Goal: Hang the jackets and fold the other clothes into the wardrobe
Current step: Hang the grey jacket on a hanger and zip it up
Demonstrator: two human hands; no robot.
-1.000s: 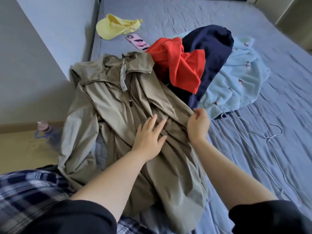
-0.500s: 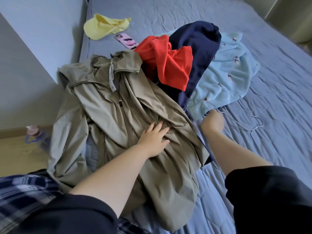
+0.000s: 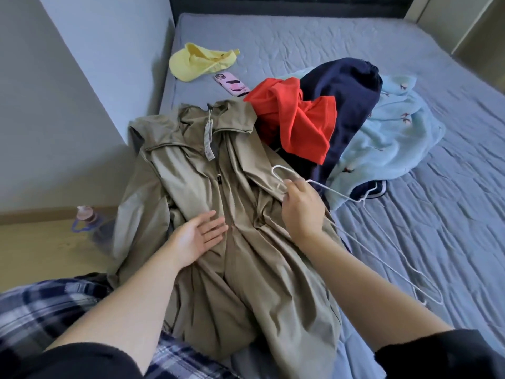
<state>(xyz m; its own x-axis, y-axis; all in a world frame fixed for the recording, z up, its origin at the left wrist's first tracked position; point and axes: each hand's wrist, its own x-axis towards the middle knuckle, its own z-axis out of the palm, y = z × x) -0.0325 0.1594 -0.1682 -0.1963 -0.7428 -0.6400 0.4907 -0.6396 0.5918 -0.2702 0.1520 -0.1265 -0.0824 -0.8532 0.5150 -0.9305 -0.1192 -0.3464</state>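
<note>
Khaki jacket is spread out on the near-left side of the bed. Left hand rests on it, palm up, fingers loose. Right hand is pinched around a white wire hanger just above the jacket.

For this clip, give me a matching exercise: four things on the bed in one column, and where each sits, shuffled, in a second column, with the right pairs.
Things:
1. wire hanger
2. yellow cap
3. phone
4. red garment

Places:
A. flat on the sheet between the cap and the red garment
B. near the wall, farthest up the bed
C. on top of the navy garment
D. its hook pinched in the right hand above the khaki jacket

Pairs: 1-D, 2-B, 3-A, 4-C
</note>
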